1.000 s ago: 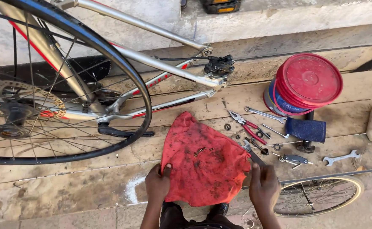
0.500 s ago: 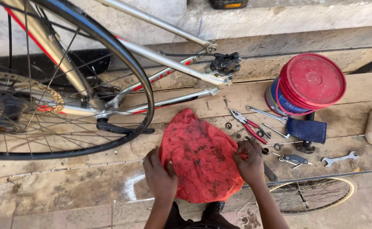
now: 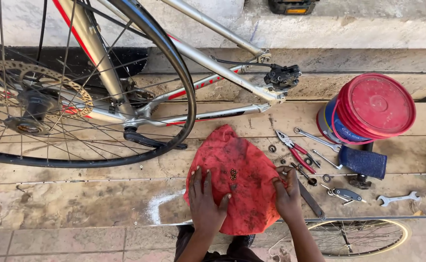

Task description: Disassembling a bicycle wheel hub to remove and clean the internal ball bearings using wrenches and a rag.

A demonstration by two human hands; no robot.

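**Red rag with small beads at its middle**

Low in the frame's center, a red rag [image 3: 239, 177] lies spread on the floor. The left hand [image 3: 206, 201] rests flat and open on it; the right hand [image 3: 286, 190] pinches its right edge. A cluster of tiny dark beads [image 3: 233, 173] sits mid-cloth. The rag looks soft and limp, best gathered by its edges so the beads stay cupped. Pliers [image 3: 293, 148] lie just right.

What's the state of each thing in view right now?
Red rag: spread flat on the ground, small dark bits on it.
Left hand: open, flat on the rag.
Right hand: curled at the rag's right edge.
Bucket: lid on.
Pliers: lying loose, handles apart.
Bike: frame upside down, wheel mounted.
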